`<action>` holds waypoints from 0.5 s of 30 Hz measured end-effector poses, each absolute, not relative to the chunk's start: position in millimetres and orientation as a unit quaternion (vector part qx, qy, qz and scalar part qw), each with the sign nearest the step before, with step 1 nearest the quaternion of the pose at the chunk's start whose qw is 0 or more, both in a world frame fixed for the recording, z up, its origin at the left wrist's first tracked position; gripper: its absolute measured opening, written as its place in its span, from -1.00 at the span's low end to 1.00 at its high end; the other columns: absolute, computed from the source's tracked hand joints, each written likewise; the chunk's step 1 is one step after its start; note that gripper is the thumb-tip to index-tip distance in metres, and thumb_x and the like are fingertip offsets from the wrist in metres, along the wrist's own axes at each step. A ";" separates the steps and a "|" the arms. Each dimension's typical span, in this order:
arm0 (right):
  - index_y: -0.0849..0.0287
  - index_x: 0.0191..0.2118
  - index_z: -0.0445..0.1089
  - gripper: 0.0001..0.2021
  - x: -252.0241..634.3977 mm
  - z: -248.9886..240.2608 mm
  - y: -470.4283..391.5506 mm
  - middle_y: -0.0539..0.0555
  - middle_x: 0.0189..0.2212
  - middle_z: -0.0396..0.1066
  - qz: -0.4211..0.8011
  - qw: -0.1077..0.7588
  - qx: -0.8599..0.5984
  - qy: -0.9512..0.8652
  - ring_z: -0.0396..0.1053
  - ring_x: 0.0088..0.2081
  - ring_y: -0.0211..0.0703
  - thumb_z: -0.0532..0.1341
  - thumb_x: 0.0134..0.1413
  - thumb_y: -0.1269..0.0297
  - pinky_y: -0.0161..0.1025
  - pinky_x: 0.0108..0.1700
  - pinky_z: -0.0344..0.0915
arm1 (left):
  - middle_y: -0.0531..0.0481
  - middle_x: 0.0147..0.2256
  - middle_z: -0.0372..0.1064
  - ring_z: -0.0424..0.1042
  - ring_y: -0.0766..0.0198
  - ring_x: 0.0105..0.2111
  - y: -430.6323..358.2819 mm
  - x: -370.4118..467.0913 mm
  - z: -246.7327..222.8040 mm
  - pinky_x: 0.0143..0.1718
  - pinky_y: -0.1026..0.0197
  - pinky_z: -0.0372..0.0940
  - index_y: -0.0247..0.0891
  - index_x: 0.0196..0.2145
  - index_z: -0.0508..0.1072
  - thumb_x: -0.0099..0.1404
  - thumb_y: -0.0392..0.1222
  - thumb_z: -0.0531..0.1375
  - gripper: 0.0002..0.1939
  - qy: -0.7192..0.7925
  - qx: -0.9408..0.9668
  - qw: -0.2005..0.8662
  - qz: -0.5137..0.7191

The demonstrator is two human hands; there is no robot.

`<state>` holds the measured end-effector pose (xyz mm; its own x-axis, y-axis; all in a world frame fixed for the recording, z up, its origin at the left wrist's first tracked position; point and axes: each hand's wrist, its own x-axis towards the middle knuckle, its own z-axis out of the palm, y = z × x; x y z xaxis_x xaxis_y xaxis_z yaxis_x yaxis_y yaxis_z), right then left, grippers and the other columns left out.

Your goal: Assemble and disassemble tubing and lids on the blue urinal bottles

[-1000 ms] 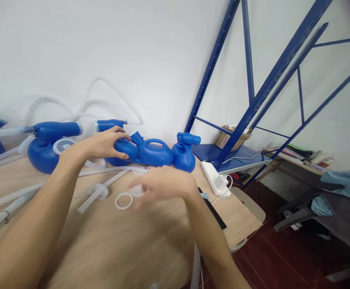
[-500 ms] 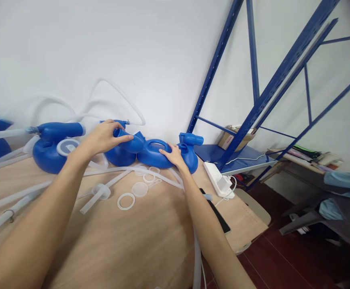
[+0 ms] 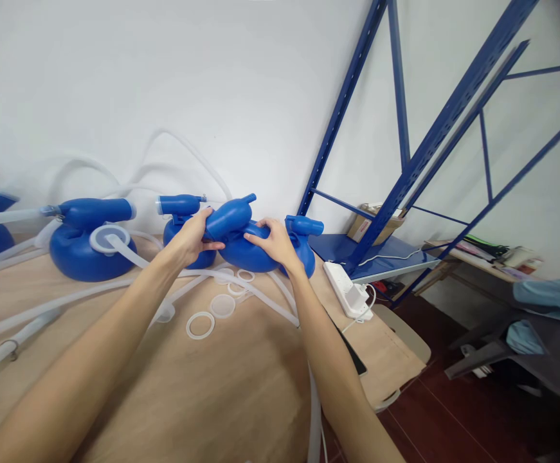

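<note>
A blue plastic urinal bottle (image 3: 249,254) rests near the back of the wooden table, its short neck tilted up. At the mouth end of that neck my left hand (image 3: 193,236) is closed, thumb below and fingers behind. My right hand (image 3: 276,240) is wrapped over the bottle's handle side, its far fingers hidden. Just right of it stands another blue bottle (image 3: 305,225). Behind my left hand is a further blue bottle (image 3: 178,204) with a clear-rimmed mouth. Clear rings (image 3: 200,325) and a translucent disc (image 3: 222,306) lie in front.
A blue bottle (image 3: 80,254) with a white cap and tube sits at left. Translucent hoses (image 3: 43,311) cross the table. On the right are a power strip (image 3: 344,289), a dark phone (image 3: 357,357) and a blue metal rack (image 3: 400,186). A white wall stands behind.
The bottle's neck has swung from pointing left and low to tilted up to the right. My left hand has moved from above the neck to around its mouth end; my right hand has shifted slightly.
</note>
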<state>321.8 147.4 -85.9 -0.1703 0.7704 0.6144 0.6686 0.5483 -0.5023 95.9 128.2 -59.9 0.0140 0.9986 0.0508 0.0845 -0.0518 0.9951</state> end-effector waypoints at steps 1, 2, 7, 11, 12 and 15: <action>0.07 -0.24 0.40 -0.68 319.9 -80.0 143.0 0.09 -0.13 0.54 0.048 0.431 -0.467 -0.770 0.44 0.01 0.07 0.42 0.10 -0.02 -0.01 0.12 0.32 | -0.23 -0.06 0.51 0.61 0.02 -0.12 123.0 99.4 -55.9 -0.27 0.05 0.62 -0.15 0.20 0.32 0.49 0.23 -0.02 -0.47 0.491 0.526 0.484 0.498; 0.07 -0.26 0.40 -0.69 318.6 -74.7 138.9 0.08 -0.16 0.54 0.038 0.425 -0.464 -0.776 0.44 0.00 0.07 0.43 0.10 -0.01 -0.02 0.10 0.32 | -0.21 -0.04 0.52 0.61 0.04 -0.11 116.8 102.7 -51.7 -0.25 0.06 0.62 -0.13 0.18 0.34 0.49 0.23 0.00 -0.48 0.476 0.516 0.504 0.504; 0.09 -0.25 0.43 -0.72 329.4 -52.3 123.4 0.08 -0.17 0.54 0.051 0.429 -0.445 -0.785 0.47 -0.05 0.06 0.42 0.09 0.04 0.00 0.12 0.33 | -0.22 -0.06 0.55 0.64 0.04 -0.25 91.0 107.5 -33.5 -0.32 0.08 0.58 -0.20 0.11 0.44 0.45 0.39 0.01 -0.35 0.365 0.552 0.605 0.444; 0.09 -0.22 0.46 -0.72 351.3 -36.1 111.6 0.09 -0.14 0.53 0.032 0.427 -0.450 -0.783 0.46 -0.02 0.10 0.44 -0.04 0.12 0.06 0.15 0.35 | -0.20 -0.07 0.56 0.58 0.08 -0.32 94.7 87.0 -26.6 -0.42 0.14 0.44 -0.23 -0.05 0.52 0.38 0.39 0.10 -0.39 0.458 0.594 0.420 0.512; 0.09 -0.23 0.46 -0.72 355.6 -32.7 108.6 0.10 -0.14 0.52 0.015 0.431 -0.461 -0.776 0.46 -0.02 0.13 0.43 -0.06 0.15 0.09 0.14 0.36 | -0.18 -0.12 0.56 0.56 0.09 -0.31 97.7 79.2 -26.0 -0.40 0.15 0.41 -0.23 -0.11 0.54 0.36 0.35 0.14 -0.44 0.502 0.595 0.333 0.532; 0.09 -0.19 0.49 -0.75 363.2 -24.8 99.8 0.13 -0.13 0.54 0.000 0.452 -0.468 -0.759 0.48 -0.02 0.16 0.37 -0.03 0.17 0.13 0.12 0.40 | -0.08 -0.35 0.53 0.48 0.08 -0.33 105.3 56.7 -25.2 -0.34 0.14 0.32 -0.20 -0.26 0.56 0.28 0.29 0.21 -0.53 0.580 0.619 0.185 0.496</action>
<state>363.2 99.8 -24.8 -0.1533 0.7103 0.6870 0.7101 0.5627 -0.4232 56.7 105.3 -25.2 -0.1642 0.9018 0.3998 0.5353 -0.2590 0.8040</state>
